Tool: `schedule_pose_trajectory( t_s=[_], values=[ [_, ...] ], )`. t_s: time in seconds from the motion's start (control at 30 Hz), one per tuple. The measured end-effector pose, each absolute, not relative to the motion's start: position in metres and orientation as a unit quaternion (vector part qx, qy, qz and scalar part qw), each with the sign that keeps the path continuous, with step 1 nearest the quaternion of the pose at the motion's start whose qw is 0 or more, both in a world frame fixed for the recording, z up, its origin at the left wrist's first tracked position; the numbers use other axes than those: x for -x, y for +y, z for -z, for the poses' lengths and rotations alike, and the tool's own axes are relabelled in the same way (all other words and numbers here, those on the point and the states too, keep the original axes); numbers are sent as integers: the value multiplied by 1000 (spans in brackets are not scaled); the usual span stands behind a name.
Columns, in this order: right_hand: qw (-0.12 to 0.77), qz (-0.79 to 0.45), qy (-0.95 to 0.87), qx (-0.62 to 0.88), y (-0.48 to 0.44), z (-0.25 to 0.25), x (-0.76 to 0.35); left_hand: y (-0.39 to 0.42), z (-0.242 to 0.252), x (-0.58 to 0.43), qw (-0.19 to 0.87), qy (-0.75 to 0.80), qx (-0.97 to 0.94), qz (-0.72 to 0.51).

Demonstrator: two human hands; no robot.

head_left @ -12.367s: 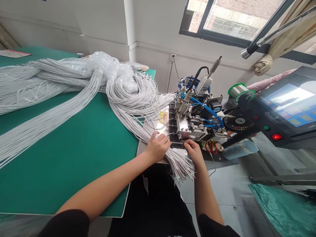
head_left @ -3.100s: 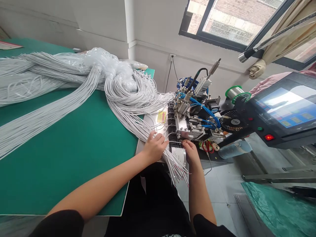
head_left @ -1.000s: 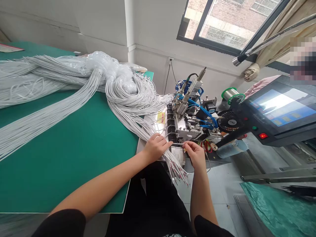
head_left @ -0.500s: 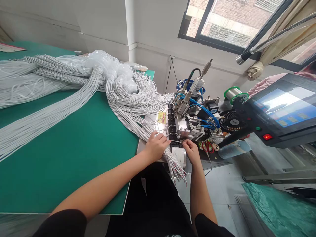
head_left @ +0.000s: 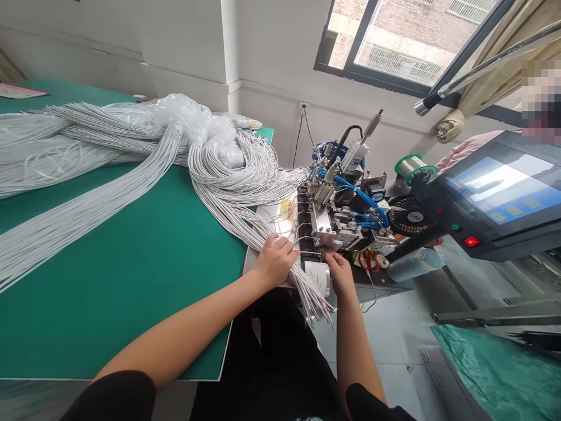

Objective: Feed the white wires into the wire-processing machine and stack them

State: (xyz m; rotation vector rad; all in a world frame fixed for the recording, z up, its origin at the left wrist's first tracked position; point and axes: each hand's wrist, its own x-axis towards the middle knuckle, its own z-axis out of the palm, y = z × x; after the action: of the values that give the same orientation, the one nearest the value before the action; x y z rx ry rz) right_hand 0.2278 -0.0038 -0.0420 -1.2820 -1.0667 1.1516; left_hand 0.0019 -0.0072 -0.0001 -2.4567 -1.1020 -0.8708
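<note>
My left hand [head_left: 277,260] is closed over a bundle of thin white cables [head_left: 313,298] and pinches one white cable [head_left: 310,253] that runs across to the right. At the other end of that cable, my right hand [head_left: 340,273] has thumb and forefinger pressed together on its tip, which the fingers largely hide. Both hands are at the near end of a bench machine [head_left: 324,219] with metal clamps and blue air hoses. Other single cables lie across its black slotted strip [head_left: 303,217]. The loose cable ends hang past the bench edge, below my hands.
More cable bundles [head_left: 109,196] in clear plastic lie on the green table [head_left: 175,263]. At right are a control screen [head_left: 504,187], a solder wire spool [head_left: 414,168], a black fan [head_left: 409,215] and red-handled scissors [head_left: 369,261]. Behind the screen is a person's pink sleeve [head_left: 471,149].
My right fingertips have shifted very slightly at the cable's end, while my left hand stays in place. The view has tilted a little, and more of the person behind the screen shows.
</note>
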Motion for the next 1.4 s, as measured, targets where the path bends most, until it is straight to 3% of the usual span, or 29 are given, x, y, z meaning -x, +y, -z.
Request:
schedule_pose_trajectory(
  t_s=[0.6, 1.0, 1.4],
  values=[
    [503, -365, -517, 588, -40, 8, -238, -8, 3, 2, 168, -398, 831, 351],
    [383, -335, -722, 470, -67, -36, -214, -11, -4, 3, 162, -375, 833, 374],
    [286, -269, -800, 454, -79, -50, -196, -11, -6, 4, 143, -351, 849, 368]
  ],
)
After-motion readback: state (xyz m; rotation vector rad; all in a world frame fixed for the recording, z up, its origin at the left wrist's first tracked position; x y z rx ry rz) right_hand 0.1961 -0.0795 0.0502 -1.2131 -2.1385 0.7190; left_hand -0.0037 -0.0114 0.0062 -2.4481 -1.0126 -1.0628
